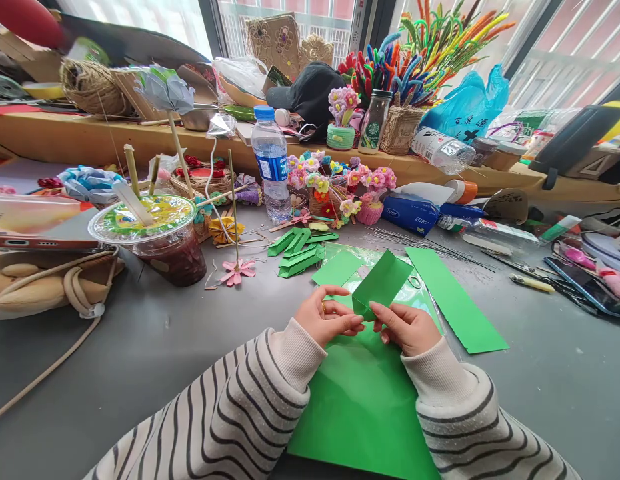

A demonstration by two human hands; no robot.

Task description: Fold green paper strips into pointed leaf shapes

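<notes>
Between my two hands is a small green paper piece (383, 283), creased and partly folded at its lower left end. My right hand (409, 327) pinches that folded end between thumb and fingers. The fingers of my left hand (330, 315) are curled at the paper's left edge, thumb and fingertips touching its lower corner. Below both hands lies a large green paper sheet (365, 407). A green paper rectangle (339, 268) rests just beyond my left hand, and a long green strip (457, 300) lies to the right. Several folded green paper pieces (301, 261) are grouped farther back.
A cup of dark drink (173, 257) stands at left, near a pink paper flower (237, 272) on a stick. A water bottle (271, 167) stands behind. Thin wires (430, 243), a tissue pack (410, 212) and a phone (590, 287) lie right. Craft materials crowd the wooden ledge (230, 143).
</notes>
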